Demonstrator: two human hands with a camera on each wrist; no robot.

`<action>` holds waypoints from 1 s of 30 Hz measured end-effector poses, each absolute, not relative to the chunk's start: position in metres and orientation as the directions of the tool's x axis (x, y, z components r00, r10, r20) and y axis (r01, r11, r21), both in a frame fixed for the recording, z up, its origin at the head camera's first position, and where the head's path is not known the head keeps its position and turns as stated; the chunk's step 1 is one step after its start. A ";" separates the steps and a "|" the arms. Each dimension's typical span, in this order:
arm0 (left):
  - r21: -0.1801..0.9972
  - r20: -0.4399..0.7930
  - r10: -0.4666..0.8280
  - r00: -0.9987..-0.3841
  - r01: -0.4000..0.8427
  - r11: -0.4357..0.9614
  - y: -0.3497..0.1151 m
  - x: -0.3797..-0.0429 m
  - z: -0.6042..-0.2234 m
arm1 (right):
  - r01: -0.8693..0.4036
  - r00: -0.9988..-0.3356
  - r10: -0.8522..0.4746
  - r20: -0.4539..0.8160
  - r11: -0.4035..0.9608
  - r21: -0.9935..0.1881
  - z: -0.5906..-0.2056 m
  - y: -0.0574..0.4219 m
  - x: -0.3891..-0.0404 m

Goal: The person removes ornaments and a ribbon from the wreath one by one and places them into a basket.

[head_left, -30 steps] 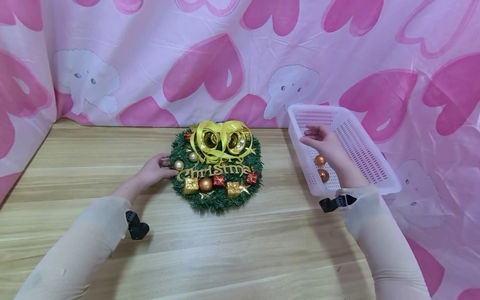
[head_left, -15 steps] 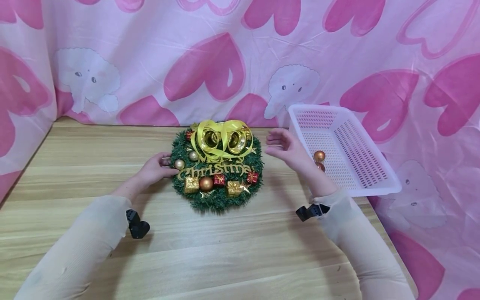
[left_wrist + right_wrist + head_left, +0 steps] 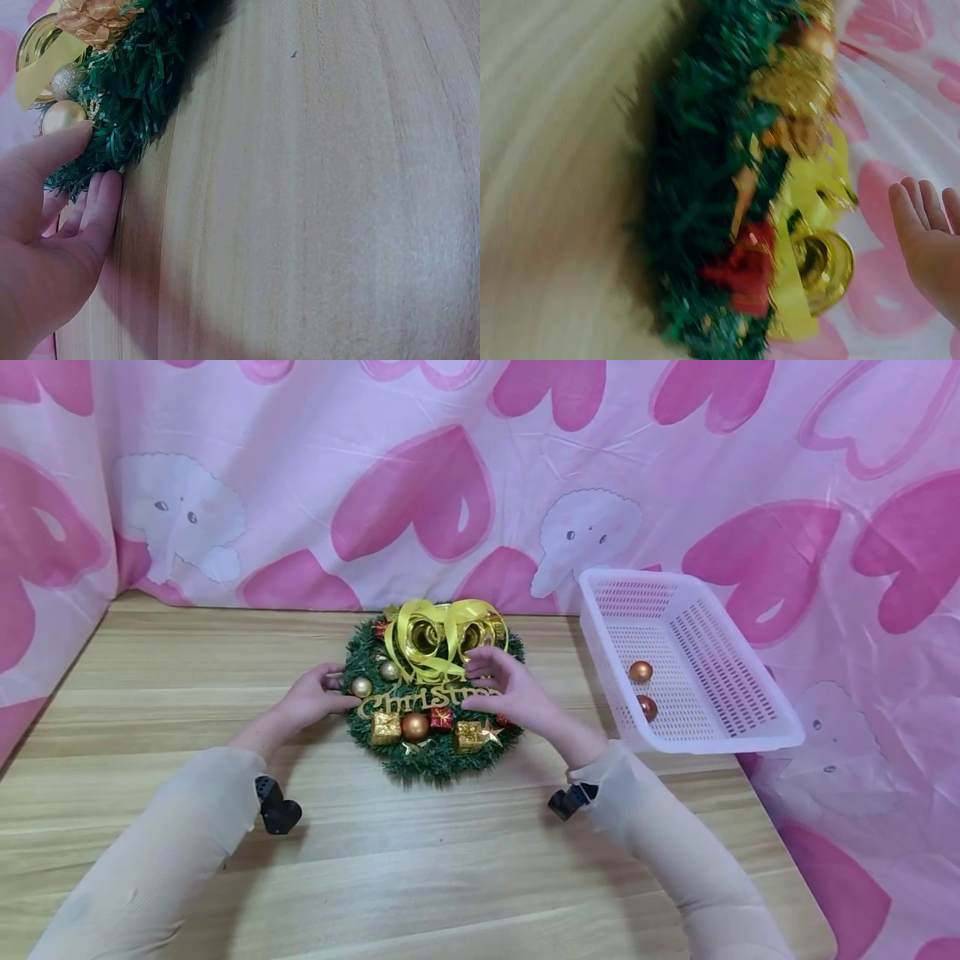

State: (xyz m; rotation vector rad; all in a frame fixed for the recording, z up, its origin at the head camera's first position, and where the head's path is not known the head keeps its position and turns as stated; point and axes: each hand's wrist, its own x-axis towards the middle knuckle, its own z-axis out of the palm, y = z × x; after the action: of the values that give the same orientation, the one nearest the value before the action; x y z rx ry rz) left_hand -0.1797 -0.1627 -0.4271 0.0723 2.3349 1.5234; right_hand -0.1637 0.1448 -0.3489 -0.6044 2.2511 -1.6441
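Observation:
A green Christmas wreath point(image 3: 435, 767) lies on the wooden table, with gold lettering, a yellow ribbon point(image 3: 420, 610), gold bells point(image 3: 424, 637), small wrapped gift boxes point(image 3: 470, 737) and a copper ball point(image 3: 415, 727). My left hand point(image 3: 309, 697) holds its left edge. In the left wrist view, the thumb lies by a pale gold ball point(image 3: 64, 117) while the fingers reach the outer side of the greenery. Over the wreath's right half hovers my right hand point(image 3: 517, 695), fingers spread and nothing in it. The right wrist view shows that hand point(image 3: 934, 244) apart from the decorations.
To the right stands a white perforated plastic basket point(image 3: 690, 747) holding two copper balls point(image 3: 641, 672). Behind the table hangs a pink heart-patterned cloth point(image 3: 300, 468). The table's right edge point(image 3: 791, 852) runs just past the basket.
My right hand has moved left, out of the basket and across to above the wreath. My left hand has stayed at the wreath's left edge.

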 end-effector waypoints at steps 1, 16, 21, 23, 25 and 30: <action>0.895 -0.262 0.230 -0.937 -0.147 0.421 -0.163 -0.180 -0.427 | -0.173 -0.864 -0.503 0.012 0.274 -0.946 -0.352 0.142 -0.164; 0.884 -0.287 0.220 -0.932 -0.170 0.436 -0.163 -0.181 -0.429 | -0.251 -0.808 -0.588 -0.027 0.385 -0.888 -0.380 0.115 -0.163; 0.882 -0.284 0.223 -0.932 -0.163 0.443 -0.163 -0.180 -0.428 | -0.290 -0.801 -0.597 -0.037 0.442 -0.849 -0.387 0.110 -0.163; 0.881 -0.284 0.224 -0.932 -0.162 0.446 -0.163 -0.180 -0.429 | -0.296 -0.803 -0.595 -0.045 0.463 -0.835 -0.389 0.109 -0.162; 0.878 -0.284 0.223 -0.932 -0.160 0.451 -0.163 -0.181 -0.429 | -0.293 -0.804 -0.592 -0.058 0.479 -0.828 -0.390 0.107 -0.162; 0.880 -0.281 0.219 -0.934 -0.161 0.446 -0.163 -0.180 -0.430 | -0.328 -0.796 -0.602 -0.068 0.523 -0.786 -0.392 0.102 -0.162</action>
State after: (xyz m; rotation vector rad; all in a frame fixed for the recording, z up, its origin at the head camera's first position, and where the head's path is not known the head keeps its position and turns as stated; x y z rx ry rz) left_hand -0.1804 -0.1634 -0.4297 0.0493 2.3478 1.4857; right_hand -0.1618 0.1021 -0.3920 -0.7723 2.4349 -1.1533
